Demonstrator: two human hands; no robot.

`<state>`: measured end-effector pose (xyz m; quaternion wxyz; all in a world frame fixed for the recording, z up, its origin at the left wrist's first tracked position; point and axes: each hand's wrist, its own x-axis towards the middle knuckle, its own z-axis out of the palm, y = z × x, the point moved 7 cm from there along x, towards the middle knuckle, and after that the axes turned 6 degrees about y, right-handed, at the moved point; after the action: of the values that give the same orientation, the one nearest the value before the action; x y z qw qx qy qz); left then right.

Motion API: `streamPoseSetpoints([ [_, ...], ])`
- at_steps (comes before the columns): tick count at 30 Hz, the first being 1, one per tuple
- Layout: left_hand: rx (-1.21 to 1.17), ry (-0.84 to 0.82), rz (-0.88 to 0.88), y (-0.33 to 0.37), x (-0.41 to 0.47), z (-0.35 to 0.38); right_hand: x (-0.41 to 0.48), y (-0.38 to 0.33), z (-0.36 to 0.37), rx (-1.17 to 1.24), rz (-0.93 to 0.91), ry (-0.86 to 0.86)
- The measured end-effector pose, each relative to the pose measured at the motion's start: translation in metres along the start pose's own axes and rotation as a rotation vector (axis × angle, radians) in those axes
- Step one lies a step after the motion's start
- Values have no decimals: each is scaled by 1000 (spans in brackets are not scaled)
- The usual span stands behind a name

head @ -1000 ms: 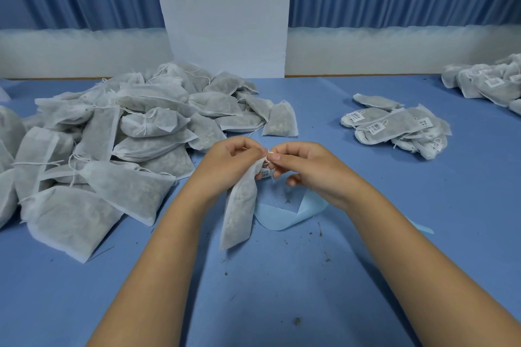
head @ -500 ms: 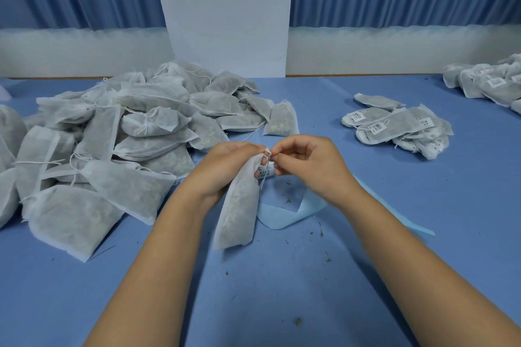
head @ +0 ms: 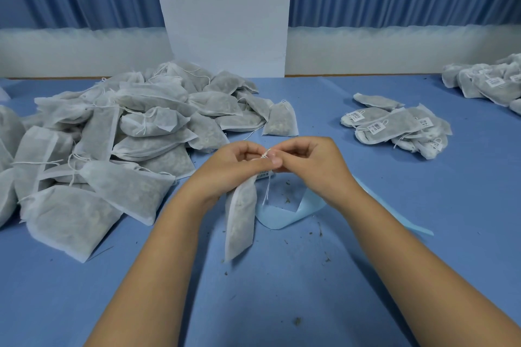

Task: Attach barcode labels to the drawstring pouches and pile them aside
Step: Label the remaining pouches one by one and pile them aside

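- Nearest you: blue desk (head: 282,304) w/ a few dark crumbs, prob. spilled pouch filling.
- The pouch (head: 239,222) you're working on hangs neck-up. Its bottom corner is touching or just off the desk (can't tell which), so its own weight pulls the neck straight for you.
- Your left hand (head: 231,166): fingers curled tight round the pouch neck. That's your anchor.
- Your right hand (head: 307,166): thumb & forefinger pinch the drawstring (head: 265,154) at the neck, touching the left fingertips. Looks like you're looping or tying the tag on. One loose string end dangles below.
- The barcode label (head: 263,175) peeks out just under your hands, mostly hidden. Secured or not, can't tell.
- Behind the pouch, a pale blue backing strip (head: 284,217) curls on the desk near your right hand. Likely the label liner, kept close for the next peel.
- Left, mid-distance: big heap of unlabelled pouches (head: 127,135), i.e. your input, on the holding-hand side.
- Right, further off: small labelled pile (head: 394,127), well apart from the heap so done & undone don't mix. I'd judge yours goes there next.
- Far right edge: another labelled batch (head: 485,84).
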<state>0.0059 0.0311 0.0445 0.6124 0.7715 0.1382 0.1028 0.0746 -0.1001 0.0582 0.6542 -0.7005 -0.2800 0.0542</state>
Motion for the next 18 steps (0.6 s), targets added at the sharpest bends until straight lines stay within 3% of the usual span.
streamPoseSetpoints([
  [2,60,-53,29,2,-2,4,0,-2,0,-3,-2,2],
  [6,199,28,74,4,-1,-2,0,-2,-2,99,46,23],
  [18,198,82,309,22,-8,5,5,17,-10,329,379,182],
])
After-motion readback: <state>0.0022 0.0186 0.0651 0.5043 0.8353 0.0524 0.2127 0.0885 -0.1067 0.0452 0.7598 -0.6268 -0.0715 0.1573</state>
